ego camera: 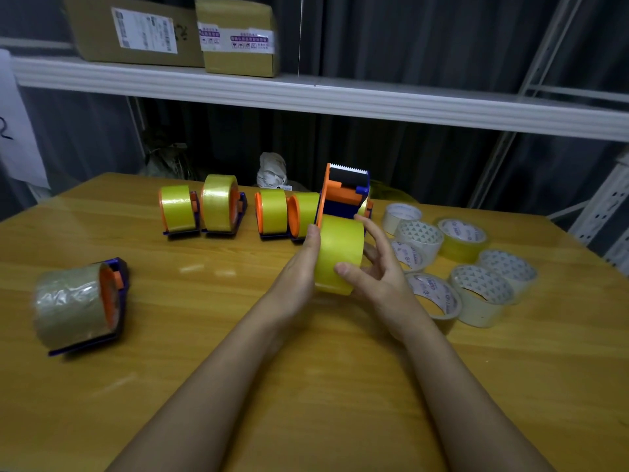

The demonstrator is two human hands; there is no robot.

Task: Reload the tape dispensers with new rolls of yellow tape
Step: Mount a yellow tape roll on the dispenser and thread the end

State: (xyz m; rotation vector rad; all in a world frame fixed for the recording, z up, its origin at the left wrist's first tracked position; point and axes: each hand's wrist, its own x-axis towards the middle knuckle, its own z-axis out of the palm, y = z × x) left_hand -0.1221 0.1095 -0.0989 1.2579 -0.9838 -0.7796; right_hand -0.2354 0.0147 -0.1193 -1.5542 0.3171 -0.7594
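An orange and blue tape dispenser (345, 190) is raised above the table centre, its toothed blade pointing up. A yellow tape roll (338, 253) sits on it. My left hand (299, 267) grips the left side of the roll and dispenser. On the roll's right side rests my right hand (376, 264), thumb on the front, fingers spread. Several loaded dispensers with yellow rolls (200, 207) (284, 212) stand in a row behind. Another dispenser holding a clear brownish roll (80, 303) lies at the left.
Several loose tape rolls (476, 267), mostly clear and one yellowish, lie on the wooden table (238, 335) at the right. A white shelf (306, 93) carrying cardboard boxes (238, 37) runs above the table's back. Crumpled bags sit behind the table.
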